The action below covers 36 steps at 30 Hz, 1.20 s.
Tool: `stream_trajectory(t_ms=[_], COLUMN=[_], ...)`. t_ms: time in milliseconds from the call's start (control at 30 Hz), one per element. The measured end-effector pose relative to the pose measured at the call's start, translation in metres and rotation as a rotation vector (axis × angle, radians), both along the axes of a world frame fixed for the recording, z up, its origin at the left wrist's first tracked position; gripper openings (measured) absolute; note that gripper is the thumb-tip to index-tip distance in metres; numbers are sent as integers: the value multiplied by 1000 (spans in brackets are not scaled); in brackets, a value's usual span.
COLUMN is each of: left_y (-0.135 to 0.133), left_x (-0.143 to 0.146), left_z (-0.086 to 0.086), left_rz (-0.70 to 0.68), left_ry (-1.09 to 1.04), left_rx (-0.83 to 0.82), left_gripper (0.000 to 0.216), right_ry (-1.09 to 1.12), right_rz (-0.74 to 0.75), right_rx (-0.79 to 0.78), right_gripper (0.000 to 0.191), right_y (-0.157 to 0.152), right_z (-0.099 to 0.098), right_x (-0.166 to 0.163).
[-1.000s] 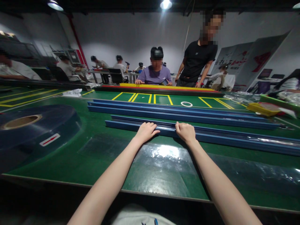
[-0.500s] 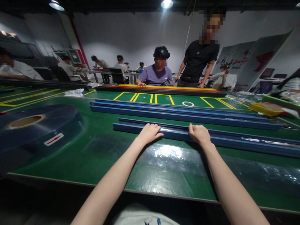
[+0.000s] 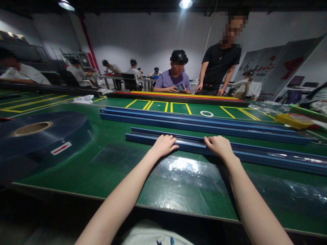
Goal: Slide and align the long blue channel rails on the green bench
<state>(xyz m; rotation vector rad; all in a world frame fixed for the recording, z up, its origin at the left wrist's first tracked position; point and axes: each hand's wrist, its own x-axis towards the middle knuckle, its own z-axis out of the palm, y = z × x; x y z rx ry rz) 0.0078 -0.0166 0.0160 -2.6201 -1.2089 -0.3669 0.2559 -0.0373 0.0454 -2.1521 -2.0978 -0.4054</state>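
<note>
A long blue channel-shaped rail (image 3: 255, 154) lies across the table before me, with shiny clear material inside its groove. My left hand (image 3: 165, 145) grips its near wall, fingers curled over into the groove and thumb outside. Further right along the same rail, my right hand (image 3: 219, 147) is closed over the near wall, its fingertips partly hidden. Between the hands, a stretch of rail shows. Under my forearms a clear plastic strip (image 3: 184, 167) lies flat and reflects the light. Behind the gripped rail lies another blue rail length (image 3: 204, 126), roughly parallel.
A big roll of clear plastic (image 3: 74, 136) lies at left. Beyond the rails are a white ring (image 3: 206, 113), yellow tape lines and a yellow tray (image 3: 293, 120). Black, red and yellow bars (image 3: 178, 96) lie farther back. Co-workers are across the table.
My right hand has turned slightly and its fingers have shifted a little left along the rail. My left hand stays in place. The co-worker opposite has brought both hands to a small dark object.
</note>
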Motion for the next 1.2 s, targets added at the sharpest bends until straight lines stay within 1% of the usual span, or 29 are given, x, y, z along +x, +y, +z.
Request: stream_trajectory(t_ms=[67, 133, 167, 200, 267, 333, 433, 667, 900, 1200], left_y=[0, 0, 0, 0, 0, 0, 0, 1, -1, -1], left_x=[0, 0, 0, 0, 0, 1, 1, 1, 1, 1], left_z=[0, 0, 0, 0, 0, 0, -1, -2, 1, 0], left_rz=[-1, -4, -7, -8, -5, -1, 2, 7, 19, 19], left_ry=[-3, -6, -8, -10, -11, -8, -2, 6, 22, 35], left_rx=[-1, 2, 4, 7, 11, 14, 20, 28, 8, 13], left_gripper=[32, 32, 32, 31, 31, 31, 31, 32, 34, 35], right_ry=[13, 36, 44, 47, 45, 45, 53, 47, 31, 34], right_rz=[47, 141, 200, 252, 303, 290, 262, 249, 234, 252], right_rx=[111, 214, 229, 212, 106, -6, -78, -90, -100, -97], right_gripper=[44, 39, 37, 36, 35, 35, 36, 37, 37, 38], right_y=[0, 1, 2, 3, 6, 9, 11, 8, 8, 8], right_z=[0, -2, -3, -5, -10, -12, -12, -8, -7, -8], right_x=[-3, -6, -8, -9, -12, -14, -16, -17, -19, -18])
